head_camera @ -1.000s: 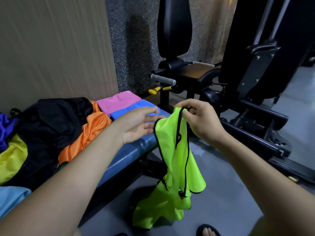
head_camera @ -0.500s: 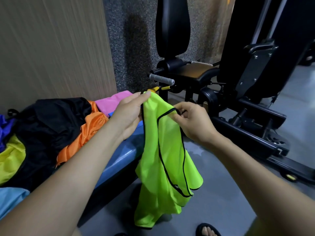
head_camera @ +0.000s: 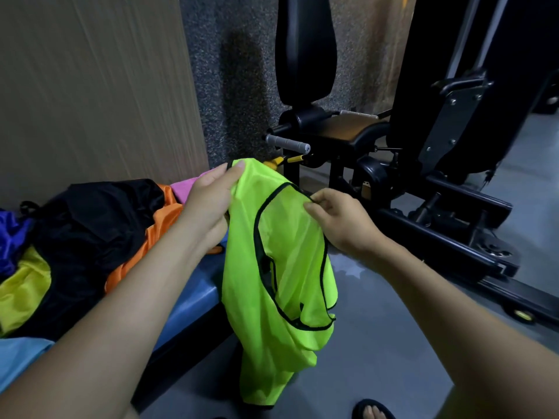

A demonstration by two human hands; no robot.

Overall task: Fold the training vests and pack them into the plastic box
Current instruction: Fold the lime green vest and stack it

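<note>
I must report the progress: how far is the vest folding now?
Done: nothing visibly; no plastic box is in view. In hand: the left hand and right hand hold the green vest up, unfolded. Left: the orange vest and others heaped on the bench.

A black exercise machine (head_camera: 453, 164) stands on the right, its upright padded backrest (head_camera: 305, 46) at the far side above a dark seat pad (head_camera: 348, 131). A grey handle (head_camera: 287, 143) sticks out to the left of the seat, with a yellow lever (head_camera: 295, 159) just below it. Behind the machine is a speckled grey wall (head_camera: 230, 71); to the left a pale wood-grain panel (head_camera: 90, 86). The grey floor (head_camera: 378, 343) runs underneath, and a toe in a black sandal (head_camera: 372, 411) shows at the near edge.
</note>
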